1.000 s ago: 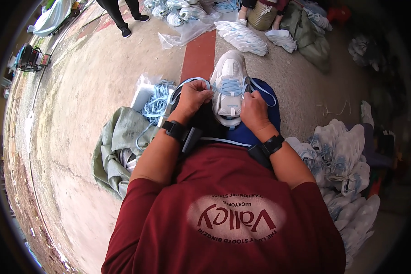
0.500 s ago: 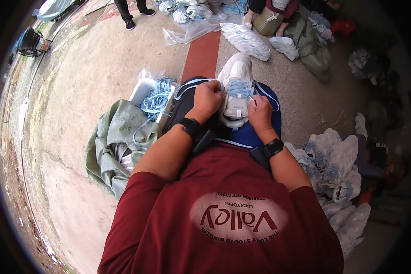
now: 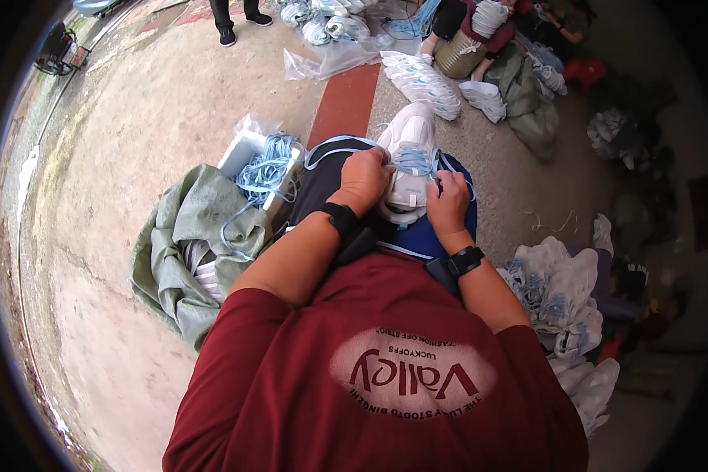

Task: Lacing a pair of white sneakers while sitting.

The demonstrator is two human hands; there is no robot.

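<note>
A white sneaker (image 3: 411, 130) rests on my lap, toe pointing away from me, with light blue shoelace (image 3: 414, 160) threaded across its front. At the shoe's left edge my left hand (image 3: 366, 179) is closed, fingers pinched on the lace by the eyelets; a loop of lace trails left from it over my dark trouser leg. My right hand (image 3: 448, 200) is closed at the shoe's right edge, pinching the lace there, with a loose length running past it over the blue cloth (image 3: 462, 169). The fingertips of both hands are partly hidden.
To my left stand a white box (image 3: 232, 157) of blue laces and a green woven sack (image 3: 161, 244) with shoes inside. Bagged white sneakers (image 3: 566, 287) pile up at my right. Ahead lie a row of sneakers (image 3: 421, 82), plastic sheeting and a seated person; another person stands farther off.
The view has shifted slightly. Both hands stay at the sneaker's sides; my left hand has turned a little and sits closer over the shoe's left edge.
</note>
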